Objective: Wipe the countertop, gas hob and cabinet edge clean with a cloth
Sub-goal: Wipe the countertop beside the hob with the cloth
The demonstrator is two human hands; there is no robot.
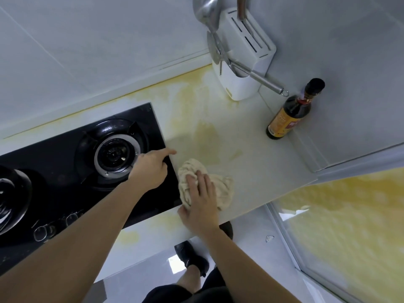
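One cloth (pixel 205 184) under right hand (pixel 202 201)

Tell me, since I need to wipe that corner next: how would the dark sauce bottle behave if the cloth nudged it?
The bottle is tall and narrow on a small base, so a push near its neck would probably tip it. It looks like glass, so likely heavy for its size and breakable. It stands close to the wall, leaving little room to slide.

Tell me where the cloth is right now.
In the head view, the cloth lies on the countertop just right of the hob, under the right hand.
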